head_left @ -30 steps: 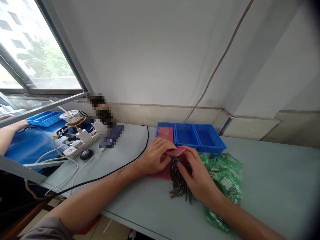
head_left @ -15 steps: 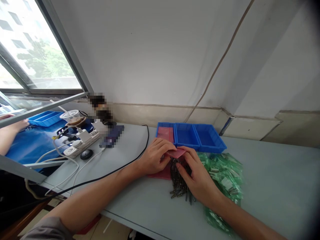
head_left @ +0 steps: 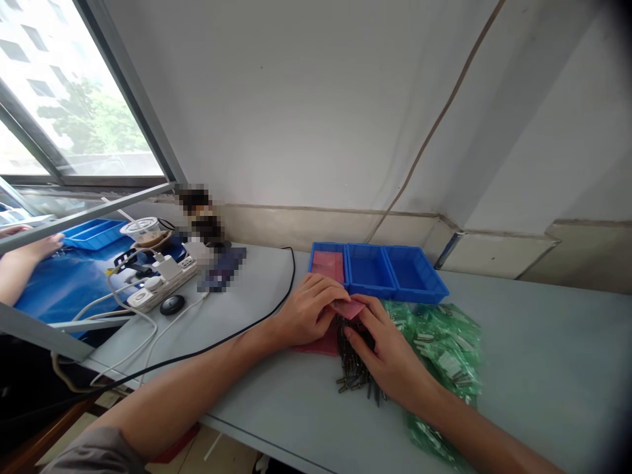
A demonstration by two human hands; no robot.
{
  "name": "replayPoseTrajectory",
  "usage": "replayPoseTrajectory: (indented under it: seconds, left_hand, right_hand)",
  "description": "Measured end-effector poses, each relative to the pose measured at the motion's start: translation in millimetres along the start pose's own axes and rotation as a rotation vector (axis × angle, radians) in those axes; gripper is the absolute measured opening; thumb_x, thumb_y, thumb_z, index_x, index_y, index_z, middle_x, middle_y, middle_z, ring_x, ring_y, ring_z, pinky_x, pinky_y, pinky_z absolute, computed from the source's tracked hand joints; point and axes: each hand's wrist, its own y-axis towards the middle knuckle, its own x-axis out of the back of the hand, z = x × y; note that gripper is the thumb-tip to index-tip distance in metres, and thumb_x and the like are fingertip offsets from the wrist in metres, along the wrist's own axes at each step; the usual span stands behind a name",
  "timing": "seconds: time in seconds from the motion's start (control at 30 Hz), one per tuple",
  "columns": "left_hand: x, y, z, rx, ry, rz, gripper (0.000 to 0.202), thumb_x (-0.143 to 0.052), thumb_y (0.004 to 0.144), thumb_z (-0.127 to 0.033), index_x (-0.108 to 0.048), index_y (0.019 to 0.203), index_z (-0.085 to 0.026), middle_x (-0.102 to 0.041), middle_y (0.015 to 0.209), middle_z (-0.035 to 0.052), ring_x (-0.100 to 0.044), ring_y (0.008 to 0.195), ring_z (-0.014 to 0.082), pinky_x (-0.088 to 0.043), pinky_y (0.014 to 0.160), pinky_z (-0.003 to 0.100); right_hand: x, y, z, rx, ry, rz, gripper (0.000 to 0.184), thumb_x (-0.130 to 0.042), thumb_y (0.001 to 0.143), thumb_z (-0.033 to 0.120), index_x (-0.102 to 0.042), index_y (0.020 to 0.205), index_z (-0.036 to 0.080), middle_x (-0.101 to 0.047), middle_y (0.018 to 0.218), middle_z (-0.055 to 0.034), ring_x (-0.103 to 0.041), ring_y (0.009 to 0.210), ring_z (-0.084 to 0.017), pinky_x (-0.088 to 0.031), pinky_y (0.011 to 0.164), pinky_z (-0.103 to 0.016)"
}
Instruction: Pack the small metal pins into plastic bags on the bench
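My left hand [head_left: 312, 311] is closed on a small pink plastic bag [head_left: 349, 308], holding its left side between thumb and fingers. My right hand [head_left: 388, 339] is at the bag's right edge, with a fingertip against it. Its thumb is apart from the fingers, and dark metal shows in the gap. Beneath both hands lies a heap of thin metal pins [head_left: 351, 368], partly covered by the right hand. More pink plastic [head_left: 323, 343] lies flat on the table under my left hand.
Behind my hands stands a blue three-compartment tray [head_left: 371, 271], with pink bags [head_left: 328, 265] in its left compartment. Green plastic bags [head_left: 449, 359] of metal parts lie at right. A black cable [head_left: 232, 340] and a power strip [head_left: 162, 286] are at left, beyond which another person's hand [head_left: 47, 247] shows.
The pink bag's free corner has tilted further down between my hands. My right fingers have shifted slightly along its edge. My left hand keeps its hold.
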Motion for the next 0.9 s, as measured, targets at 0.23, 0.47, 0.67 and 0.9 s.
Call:
replayPoseTrajectory:
  seconds: [0.23,0.47,0.67,0.9]
  left_hand:
    - [-0.6,-1.3,2.6,-0.024,-0.004,0.016,0.035,-0.045,0.094,0.001,-0.063,0.115,-0.02,-0.077,0.109,0.0072,-0.067,0.099,0.0222,-0.05,0.091,0.039]
    - [-0.8,-0.5,2.8,-0.032,0.003,0.017,0.035,-0.046,0.092,-0.001,-0.065,0.114,-0.02,-0.077,0.107,0.0076,-0.069,0.097,0.0217,-0.05,0.09,0.039]
    - [-1.4,-1.3,2.6,-0.03,0.003,0.011,0.035,-0.046,0.092,-0.001,-0.065,0.114,-0.02,-0.077,0.107,0.0074,-0.069,0.097,0.0221,-0.05,0.089,0.039]
    - [-1.7,-1.9,3.3,-0.029,0.002,0.013,0.035,-0.047,0.092,0.0,-0.066,0.114,-0.02,-0.077,0.107,0.0073,-0.069,0.097,0.0218,-0.05,0.089,0.039]
  right_hand:
    - [1.2,-0.2,1.4,-0.007,-0.008,0.02,0.031,-0.051,0.108,0.023,-0.06,0.137,0.028,-0.056,0.143,-0.0105,-0.059,0.132,-0.027,-0.053,0.113,-0.047]
    - [0.9,0.5,1.9,0.006,-0.001,0.01,0.029,-0.051,0.107,0.022,-0.061,0.133,0.027,-0.058,0.14,-0.0107,-0.06,0.13,-0.028,-0.054,0.111,-0.048]
    - [0.8,0.1,1.6,0.01,0.004,0.007,0.026,-0.05,0.107,0.021,-0.062,0.129,0.027,-0.059,0.136,-0.0107,-0.06,0.127,-0.028,-0.054,0.109,-0.048]
    - [1.0,0.1,1.7,0.0,0.015,0.02,0.026,-0.049,0.108,0.021,-0.061,0.13,0.027,-0.058,0.136,-0.0107,-0.059,0.127,-0.028,-0.052,0.11,-0.049]
